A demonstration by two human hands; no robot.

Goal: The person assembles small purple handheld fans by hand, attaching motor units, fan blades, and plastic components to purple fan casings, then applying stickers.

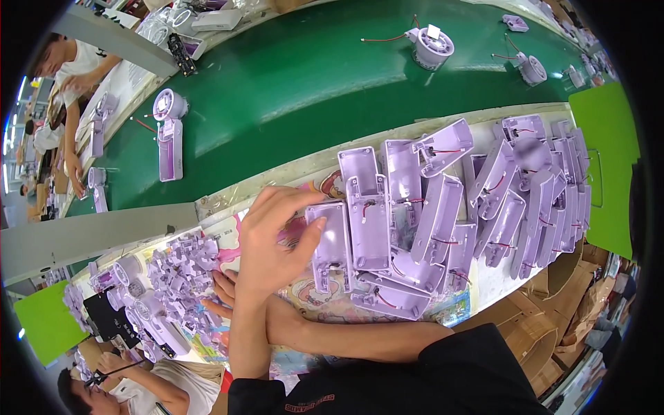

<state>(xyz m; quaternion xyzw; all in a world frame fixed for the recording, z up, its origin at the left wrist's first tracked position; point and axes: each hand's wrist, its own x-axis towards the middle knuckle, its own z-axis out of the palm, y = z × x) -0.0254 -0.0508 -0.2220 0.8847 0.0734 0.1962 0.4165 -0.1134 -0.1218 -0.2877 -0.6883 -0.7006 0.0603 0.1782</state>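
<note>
My forearms cross, the left one passing over the right. My left hand [271, 238] is open, thumb and index finger apart in a curve around the upper left corner of a light purple plastic housing shell [330, 235]. Its thumb tip overlaps the shell's edge; whether it touches, I cannot tell. My right hand [223, 292] reaches to the left beneath the left wrist, fingers spread at the edge of a heap of small purple plastic parts [183, 270]. Part of that hand is hidden. Another open housing shell [370, 235] with a short red wire lies beside the first.
Many more wired shells [498, 200] are stacked to the right. Beyond runs a green conveyor belt [277, 83] carrying round purple fan heads [434, 48] and a fan with handle [170, 131]. A grey post [124, 232] stands left. Cardboard boxes [532, 325] sit lower right. Co-workers sit at left.
</note>
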